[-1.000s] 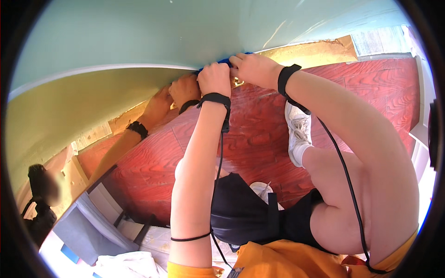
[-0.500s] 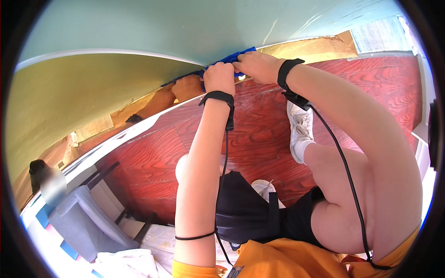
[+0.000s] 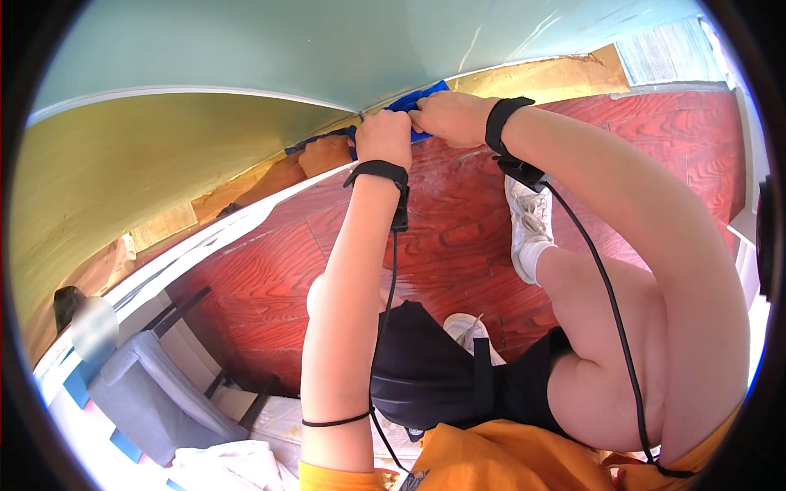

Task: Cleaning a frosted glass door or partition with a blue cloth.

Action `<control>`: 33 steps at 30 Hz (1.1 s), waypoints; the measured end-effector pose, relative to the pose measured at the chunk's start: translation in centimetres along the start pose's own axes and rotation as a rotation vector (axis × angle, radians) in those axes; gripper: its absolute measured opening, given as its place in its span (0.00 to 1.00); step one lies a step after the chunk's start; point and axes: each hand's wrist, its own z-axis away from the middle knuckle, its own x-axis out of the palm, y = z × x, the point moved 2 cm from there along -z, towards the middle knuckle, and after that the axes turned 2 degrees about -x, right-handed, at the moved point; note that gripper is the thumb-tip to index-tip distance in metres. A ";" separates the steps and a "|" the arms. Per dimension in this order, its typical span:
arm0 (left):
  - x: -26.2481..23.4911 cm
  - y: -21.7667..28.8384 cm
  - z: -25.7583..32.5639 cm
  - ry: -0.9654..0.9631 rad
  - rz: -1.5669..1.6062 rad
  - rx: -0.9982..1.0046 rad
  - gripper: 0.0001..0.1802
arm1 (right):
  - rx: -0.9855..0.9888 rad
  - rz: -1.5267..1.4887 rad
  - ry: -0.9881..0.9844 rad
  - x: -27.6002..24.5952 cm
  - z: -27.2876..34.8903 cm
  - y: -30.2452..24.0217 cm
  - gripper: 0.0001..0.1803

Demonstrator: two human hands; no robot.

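Left hand (image 3: pixel 385 139): closed, pinching the near-left part of a blue tape strip (image 3: pixel 426 96).
Right hand (image 3: pixel 449 117): closed on the same strip, just right of the left; knuckles almost touching.
Strip: long axis runs near-left to far-right along the wall base, where the green wall (image 3: pixel 270 49) meets the red wooden floor (image 3: pixel 270 270). Both hands equally close.

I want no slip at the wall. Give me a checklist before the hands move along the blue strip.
1. Left hand on the blue strip: ok.
2. Right hand on the strip: ok.
3. Strip lying along the foot of the wall: ok.
4. Strip stuck flat: cannot tell, the hands cover it.
5. Wrist cable clear of the strip: ok.
6. White shoe planted on the red floor: ok.
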 end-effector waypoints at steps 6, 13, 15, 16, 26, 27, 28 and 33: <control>0.7 -1.1 0.0 -0.017 -0.002 0.017 0.08 | -0.026 0.146 0.024 0.4 -0.6 -0.9 0.19; 0.8 -0.7 -1.2 -0.010 -0.009 -0.025 0.05 | 0.067 0.194 0.009 0.4 -1.2 -0.5 0.20; 0.9 -1.0 -2.0 0.046 -0.029 -0.024 0.04 | 0.067 0.214 0.041 0.3 -1.5 -0.3 0.20; 0.9 -1.1 -2.2 0.101 -0.052 -0.024 0.03 | 0.091 0.208 0.075 0.2 -2.0 -0.2 0.20; -0.1 -0.3 -2.6 0.048 -0.017 -0.040 0.03 | 0.182 0.200 0.067 0.1 -2.1 -0.2 0.17; 0.0 -0.4 -2.5 0.053 -0.015 -0.043 0.03 | 0.182 0.197 0.068 0.1 -2.2 -0.3 0.17; 0.0 -0.5 -2.4 0.058 -0.013 -0.045 0.03 | 0.182 0.189 0.067 0.0 -2.2 -0.4 0.17; 0.3 -0.5 -2.5 0.063 -0.013 -0.042 0.03 | 0.166 0.175 0.082 0.3 -1.9 -0.1 0.18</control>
